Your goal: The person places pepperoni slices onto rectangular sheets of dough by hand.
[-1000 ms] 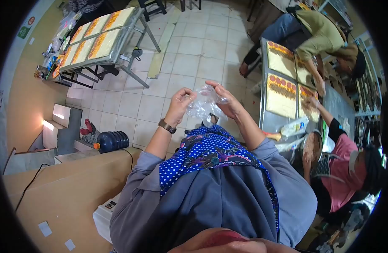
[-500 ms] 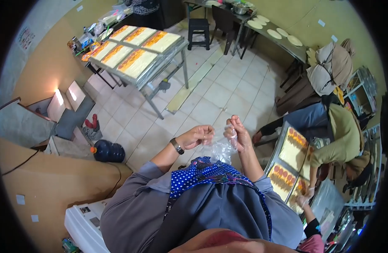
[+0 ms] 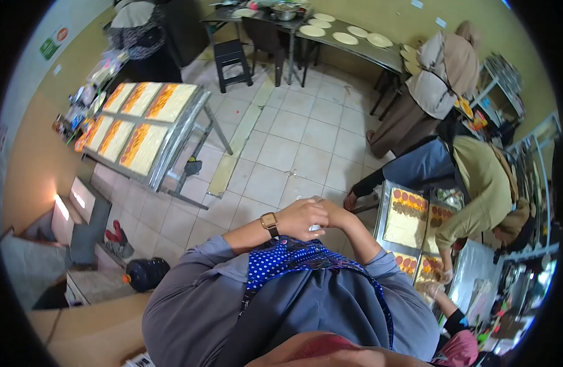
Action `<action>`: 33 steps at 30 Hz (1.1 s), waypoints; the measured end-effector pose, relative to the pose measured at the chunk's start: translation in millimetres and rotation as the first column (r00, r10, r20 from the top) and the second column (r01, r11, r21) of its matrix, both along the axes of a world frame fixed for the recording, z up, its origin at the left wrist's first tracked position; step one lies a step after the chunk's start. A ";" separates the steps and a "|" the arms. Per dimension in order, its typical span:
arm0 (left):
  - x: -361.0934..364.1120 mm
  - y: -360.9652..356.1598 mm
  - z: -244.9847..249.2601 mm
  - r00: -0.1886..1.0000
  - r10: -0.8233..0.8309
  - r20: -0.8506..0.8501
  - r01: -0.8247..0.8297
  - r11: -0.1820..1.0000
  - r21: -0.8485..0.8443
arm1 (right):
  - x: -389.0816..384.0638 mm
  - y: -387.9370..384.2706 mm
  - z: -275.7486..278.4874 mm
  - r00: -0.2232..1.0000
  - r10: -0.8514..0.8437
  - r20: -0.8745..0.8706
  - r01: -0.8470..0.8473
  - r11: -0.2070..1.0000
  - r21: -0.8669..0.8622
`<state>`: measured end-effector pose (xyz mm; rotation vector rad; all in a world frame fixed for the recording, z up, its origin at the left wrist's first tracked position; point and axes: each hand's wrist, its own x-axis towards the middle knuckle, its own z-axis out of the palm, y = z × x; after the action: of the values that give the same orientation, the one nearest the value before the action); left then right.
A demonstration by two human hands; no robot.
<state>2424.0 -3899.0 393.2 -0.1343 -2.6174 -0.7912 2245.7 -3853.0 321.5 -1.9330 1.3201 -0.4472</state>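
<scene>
My two hands meet in front of my chest, above the blue polka-dot apron. My left hand, with a watch at its wrist, has its fingers curled across my right hand. Between and below them shows a small whitish bit of thin clear plastic; most of it is hidden, and its kind is not plain. The fingers of my right hand are covered by my left.
A metal table at left bears filled dough sheets. At right a bending person works over trays of topped dough sheets; another person's gloved hand reaches in. Round flat doughs lie on the back table. A dark water jug stands at left.
My hands have come together; before, they were apart with crumpled clear plastic stretched between them. The left hand now lies over the right. The view has turned, with the room shifting left.
</scene>
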 end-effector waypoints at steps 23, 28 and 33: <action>-121.1 -72.0 -60.5 0.892 -0.339 0.299 0.248 0.920 0.303 | -6.1 24.3 30.9 -0.145 -0.969 -0.200 0.836 -0.012 -0.548; -136.5 -78.3 -86.8 0.886 -0.313 0.342 0.197 0.922 0.334 | 13.1 13.6 34.6 -0.115 -0.981 -0.155 0.875 -0.026 -0.484; -146.7 -87.5 -104.0 0.841 -0.389 0.376 0.209 0.874 0.438 | 16.4 4.1 29.3 -0.171 -0.981 0.090 0.927 -0.191 -0.324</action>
<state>2277.3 -3986.5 289.2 -0.2928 -2.8344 -1.6085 2262.1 -3848.9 350.8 -0.4949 2.9538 -1.2678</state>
